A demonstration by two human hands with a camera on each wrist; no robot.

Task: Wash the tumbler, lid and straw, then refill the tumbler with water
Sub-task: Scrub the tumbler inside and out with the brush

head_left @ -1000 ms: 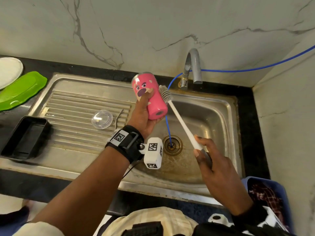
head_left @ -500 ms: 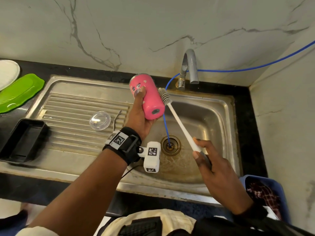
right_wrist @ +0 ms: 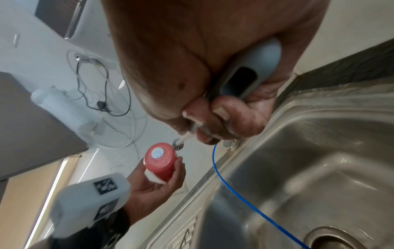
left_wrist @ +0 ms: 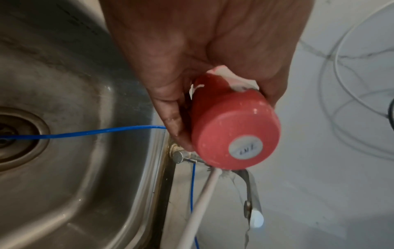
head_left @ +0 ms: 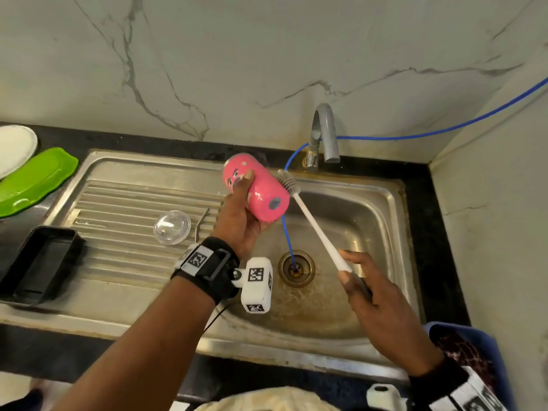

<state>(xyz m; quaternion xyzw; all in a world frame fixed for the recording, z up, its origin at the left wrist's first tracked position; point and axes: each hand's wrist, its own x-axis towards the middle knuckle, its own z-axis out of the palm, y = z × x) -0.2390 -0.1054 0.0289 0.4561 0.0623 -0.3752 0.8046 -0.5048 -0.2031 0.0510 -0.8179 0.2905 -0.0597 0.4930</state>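
Observation:
My left hand point(head_left: 241, 209) grips the pink tumbler point(head_left: 261, 188) over the left rim of the sink basin, tilted with its base toward me; the base with its grey disc shows in the left wrist view point(left_wrist: 234, 144) and the right wrist view point(right_wrist: 158, 156). My right hand point(head_left: 370, 286) holds the white bottle brush point(head_left: 314, 226) by its handle. Its bristle head point(head_left: 289, 185) touches the tumbler's outer side near the tap. The clear dome lid point(head_left: 172, 227) and the bent metal straw point(head_left: 201, 221) lie on the ribbed drainboard.
A grey tap point(head_left: 324, 134) stands behind the steel sink point(head_left: 382, 232). A blue hose point(head_left: 289, 238) runs down into the drain point(head_left: 296, 269). A black tray point(head_left: 38, 262), a green dish point(head_left: 32, 179) and a white plate point(head_left: 14, 143) are at left. A blue basket point(head_left: 474, 360) is at lower right.
My left hand has turned the tumbler, so its base points more toward me. The brush head has stayed against the tumbler's side.

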